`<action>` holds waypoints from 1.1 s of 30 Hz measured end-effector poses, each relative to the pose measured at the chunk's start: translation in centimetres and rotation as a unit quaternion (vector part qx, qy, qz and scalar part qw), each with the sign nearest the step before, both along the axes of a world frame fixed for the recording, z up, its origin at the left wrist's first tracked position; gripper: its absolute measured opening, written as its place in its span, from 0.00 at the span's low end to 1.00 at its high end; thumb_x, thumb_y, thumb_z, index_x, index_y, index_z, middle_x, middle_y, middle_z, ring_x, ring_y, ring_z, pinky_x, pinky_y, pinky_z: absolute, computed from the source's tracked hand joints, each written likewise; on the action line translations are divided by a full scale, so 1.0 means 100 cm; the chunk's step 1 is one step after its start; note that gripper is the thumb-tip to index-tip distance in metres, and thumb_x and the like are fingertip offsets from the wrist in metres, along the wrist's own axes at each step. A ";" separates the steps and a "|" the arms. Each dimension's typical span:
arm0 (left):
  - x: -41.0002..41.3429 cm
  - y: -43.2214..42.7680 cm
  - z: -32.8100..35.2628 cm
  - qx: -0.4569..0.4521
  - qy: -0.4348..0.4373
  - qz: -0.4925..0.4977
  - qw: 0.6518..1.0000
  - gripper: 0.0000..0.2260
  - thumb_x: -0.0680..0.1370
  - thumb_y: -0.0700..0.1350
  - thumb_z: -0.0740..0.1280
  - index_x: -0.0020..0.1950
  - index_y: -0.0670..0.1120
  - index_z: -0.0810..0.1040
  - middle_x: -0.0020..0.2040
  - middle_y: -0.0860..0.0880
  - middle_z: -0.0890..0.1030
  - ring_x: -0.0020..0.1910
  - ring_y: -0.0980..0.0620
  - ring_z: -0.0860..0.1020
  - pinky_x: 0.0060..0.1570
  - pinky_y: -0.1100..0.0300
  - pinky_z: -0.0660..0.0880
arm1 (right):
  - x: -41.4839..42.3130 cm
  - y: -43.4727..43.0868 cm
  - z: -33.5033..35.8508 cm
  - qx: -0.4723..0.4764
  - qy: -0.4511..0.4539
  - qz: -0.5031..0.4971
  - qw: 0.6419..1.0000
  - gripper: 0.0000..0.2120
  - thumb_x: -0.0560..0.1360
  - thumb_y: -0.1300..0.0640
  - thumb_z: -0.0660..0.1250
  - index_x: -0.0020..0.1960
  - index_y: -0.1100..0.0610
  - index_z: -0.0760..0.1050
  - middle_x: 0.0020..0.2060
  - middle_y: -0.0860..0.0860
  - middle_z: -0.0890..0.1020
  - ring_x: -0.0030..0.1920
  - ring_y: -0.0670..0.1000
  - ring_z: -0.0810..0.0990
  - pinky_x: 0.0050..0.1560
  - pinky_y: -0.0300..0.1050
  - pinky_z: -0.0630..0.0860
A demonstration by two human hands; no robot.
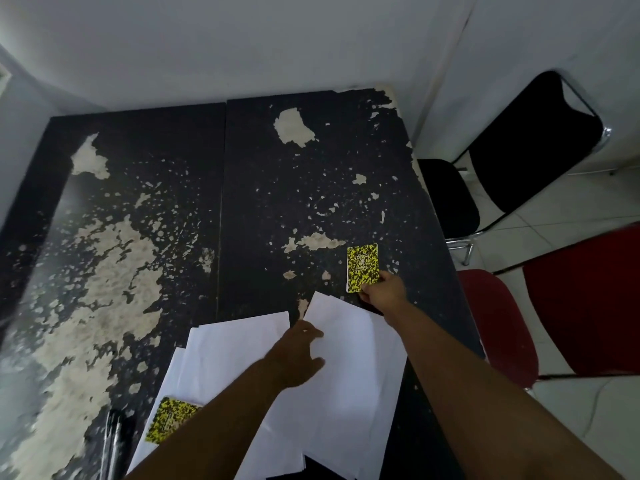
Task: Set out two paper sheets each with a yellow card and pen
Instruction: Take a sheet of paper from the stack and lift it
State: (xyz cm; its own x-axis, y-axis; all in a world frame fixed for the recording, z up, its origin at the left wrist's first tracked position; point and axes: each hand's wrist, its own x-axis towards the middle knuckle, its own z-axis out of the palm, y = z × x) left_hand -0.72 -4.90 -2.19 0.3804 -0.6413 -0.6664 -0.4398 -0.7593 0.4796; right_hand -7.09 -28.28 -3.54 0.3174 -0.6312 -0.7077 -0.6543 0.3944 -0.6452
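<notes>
My right hand (382, 291) grips the lower corner of a yellow-and-black speckled card (362, 266) that lies on the dark table just beyond the papers. My left hand (301, 355) rests palm down on a white paper sheet (349, 368) at the right of the pile. A second white sheet (225, 358) lies to its left, overlapping others. A second yellow card (169, 419) sits on the lower left part of the papers, partly hidden by my left forearm. A dark pen (114, 441) lies on the table left of the papers.
The black table (173, 209) has a worn, peeling top with pale patches. Its right edge runs close to my right arm. A red chair (554, 317) and a black chair (512, 157) stand to the right. White walls close the back.
</notes>
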 end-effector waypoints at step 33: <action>-0.059 0.020 -0.007 0.026 0.018 0.228 0.973 0.31 0.73 0.56 0.75 0.72 0.45 0.72 0.67 0.43 0.76 0.65 0.39 0.77 0.65 0.46 0.78 | -0.154 0.100 -0.008 -0.043 0.082 0.026 0.995 0.33 0.75 0.58 0.73 0.77 0.59 0.67 0.70 0.56 0.76 0.66 0.58 0.79 0.65 0.47 0.74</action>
